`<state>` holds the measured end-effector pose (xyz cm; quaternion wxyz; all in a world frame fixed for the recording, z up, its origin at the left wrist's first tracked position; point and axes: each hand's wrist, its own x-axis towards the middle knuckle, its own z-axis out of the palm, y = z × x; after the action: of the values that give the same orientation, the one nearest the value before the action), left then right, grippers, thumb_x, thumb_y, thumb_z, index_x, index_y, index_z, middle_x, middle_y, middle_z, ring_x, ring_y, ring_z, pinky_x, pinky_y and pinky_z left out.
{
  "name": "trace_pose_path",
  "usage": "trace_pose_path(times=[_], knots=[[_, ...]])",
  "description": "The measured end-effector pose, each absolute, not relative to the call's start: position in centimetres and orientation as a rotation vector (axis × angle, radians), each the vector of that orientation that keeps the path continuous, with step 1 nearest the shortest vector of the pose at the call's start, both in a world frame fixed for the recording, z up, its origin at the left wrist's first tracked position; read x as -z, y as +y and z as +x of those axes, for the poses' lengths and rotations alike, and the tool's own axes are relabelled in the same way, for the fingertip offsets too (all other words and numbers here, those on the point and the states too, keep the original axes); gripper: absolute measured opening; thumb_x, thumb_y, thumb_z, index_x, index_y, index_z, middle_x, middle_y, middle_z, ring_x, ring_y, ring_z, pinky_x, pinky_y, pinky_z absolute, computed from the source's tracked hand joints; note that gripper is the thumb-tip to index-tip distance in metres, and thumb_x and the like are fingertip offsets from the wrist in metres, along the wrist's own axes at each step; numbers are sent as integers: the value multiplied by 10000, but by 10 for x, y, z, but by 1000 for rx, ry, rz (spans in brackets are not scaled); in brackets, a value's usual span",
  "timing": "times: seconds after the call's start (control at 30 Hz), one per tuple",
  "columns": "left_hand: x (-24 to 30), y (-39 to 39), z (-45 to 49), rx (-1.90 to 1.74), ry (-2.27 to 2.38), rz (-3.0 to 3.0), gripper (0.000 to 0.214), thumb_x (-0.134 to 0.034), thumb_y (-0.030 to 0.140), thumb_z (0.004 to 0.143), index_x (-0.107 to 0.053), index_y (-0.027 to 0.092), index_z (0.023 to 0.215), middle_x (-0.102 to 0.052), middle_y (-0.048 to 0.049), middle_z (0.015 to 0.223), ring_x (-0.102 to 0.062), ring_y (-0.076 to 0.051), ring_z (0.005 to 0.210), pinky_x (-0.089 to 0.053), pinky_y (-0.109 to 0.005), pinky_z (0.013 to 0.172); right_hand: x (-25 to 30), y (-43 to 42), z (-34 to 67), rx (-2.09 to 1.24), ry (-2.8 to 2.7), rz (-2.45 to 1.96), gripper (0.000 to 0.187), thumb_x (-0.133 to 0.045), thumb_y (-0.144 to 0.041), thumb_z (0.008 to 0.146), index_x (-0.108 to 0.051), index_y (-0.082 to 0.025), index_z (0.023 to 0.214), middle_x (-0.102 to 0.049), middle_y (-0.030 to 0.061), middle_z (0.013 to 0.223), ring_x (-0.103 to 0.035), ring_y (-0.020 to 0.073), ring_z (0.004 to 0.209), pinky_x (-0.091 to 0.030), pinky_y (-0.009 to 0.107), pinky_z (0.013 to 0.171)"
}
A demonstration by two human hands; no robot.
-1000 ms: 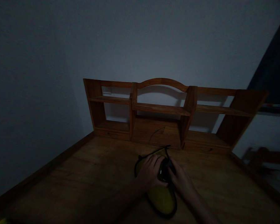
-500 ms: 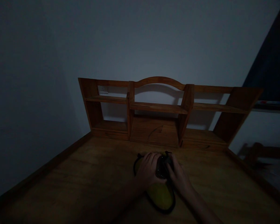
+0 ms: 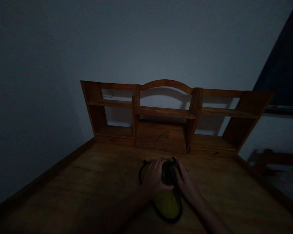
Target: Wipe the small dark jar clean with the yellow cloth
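A yellow-green case with black edging (image 3: 167, 206) lies on the wooden desk, spread out beneath both hands. Between the hands is a dark, shiny object (image 3: 167, 174), too dim to name. My left hand (image 3: 155, 177) curves around that object's left side, fingers on top and thumb along its near edge. At its right side, my right hand (image 3: 185, 180) is closed with its fingers against a dark flap or edge there. What exactly the right fingers pinch is hard to see. The left part of the case is partly hidden by my left hand.
A wooden desk shelf (image 3: 164, 112) with several compartments stands against the wall along the desk's back. Raised wooden rims (image 3: 46, 175) border the desk. A thin dark line, perhaps a cord, shows in the middle compartment. Light is dim.
Both hands stay around the dark object on the case. My right fingers have shifted slightly at its right edge, and the view has moved a little.
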<state>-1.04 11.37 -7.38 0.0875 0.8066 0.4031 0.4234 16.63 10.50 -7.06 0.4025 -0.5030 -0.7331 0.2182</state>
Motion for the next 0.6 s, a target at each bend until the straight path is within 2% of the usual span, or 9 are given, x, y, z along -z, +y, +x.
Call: trace_pose_path(times=[0.13,0.3,0.43,0.6], knots=[[77,115,-11,-1270,1210,2402,890,-823,358,496,-395,198,1260,-512,-58,1191,-467,-244,1105,-384,-387,975,71,108,164,-501,-1878,-1223,387,-365,-371,976,-446,-212,1319,-534,62,1279,-511,164,1179,-374,292,1024],[79,117,-13,-1243,1127,2495,951,-839,389,492,-369,203,1297,-494,-70,1227,-458,-251,1119,-382,-385,979,72,111,165,-424,-1918,-1291,374,-451,-335,922,-494,-204,1269,-496,63,1291,-475,184,1188,-359,325,1042],[76,116,-14,-1226,1092,2540,957,-845,409,491,-365,195,1291,-488,-74,1239,-458,-251,1135,-377,-385,991,72,109,162,-420,-1834,-1367,395,-506,-310,865,-476,-193,1242,-525,77,1235,-504,209,1141,-383,352,1004],[76,116,-14,-1204,1116,2534,1003,-868,395,439,-373,200,1289,-493,-72,1237,-460,-257,1132,-380,-385,990,63,101,159,-346,-1707,-1501,331,-552,-358,835,-478,-181,1104,-568,76,1081,-548,222,1020,-422,334,881]])
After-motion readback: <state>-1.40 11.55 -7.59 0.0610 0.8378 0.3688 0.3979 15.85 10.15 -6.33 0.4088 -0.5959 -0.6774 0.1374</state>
